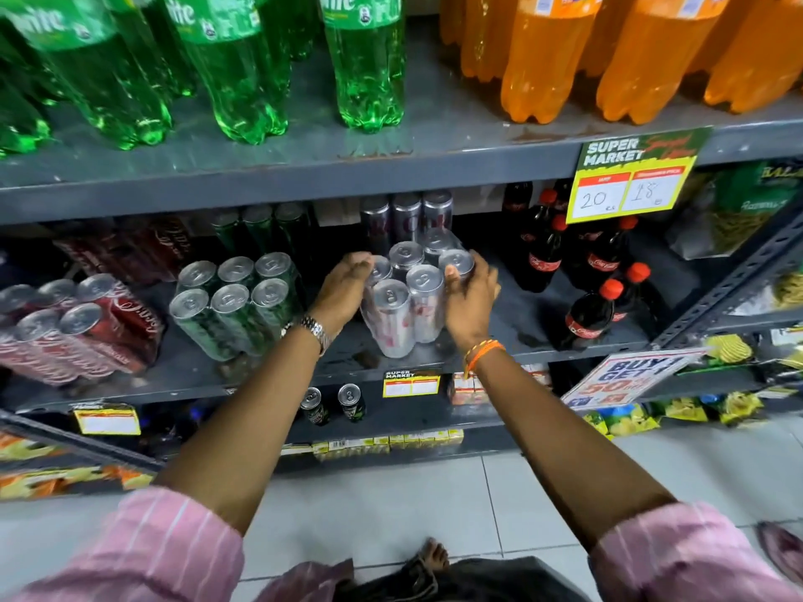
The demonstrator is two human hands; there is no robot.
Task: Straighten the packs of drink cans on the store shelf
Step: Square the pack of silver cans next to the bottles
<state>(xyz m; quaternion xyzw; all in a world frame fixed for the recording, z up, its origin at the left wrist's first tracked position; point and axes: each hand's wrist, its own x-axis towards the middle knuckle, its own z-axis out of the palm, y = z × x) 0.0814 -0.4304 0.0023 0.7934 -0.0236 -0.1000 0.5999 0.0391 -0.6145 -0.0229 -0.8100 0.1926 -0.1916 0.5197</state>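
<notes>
A shrink-wrapped pack of silver drink cans (402, 312) stands on the middle shelf (499, 336), turned slightly askew. My left hand (343, 291) presses flat against its left side, and my right hand (471, 293) grips its right side. To the left stand a pack of green cans (234, 306) and a tilted pack of red cola cans (82, 328). More silver cans (406, 219) stand behind the held pack.
Dark cola bottles (586, 271) stand right of the pack. Green bottles (243, 67) and orange bottles (608, 54) fill the shelf above. A price sign (630, 180) hangs from its edge. Two loose cans (334, 404) sit on the shelf below.
</notes>
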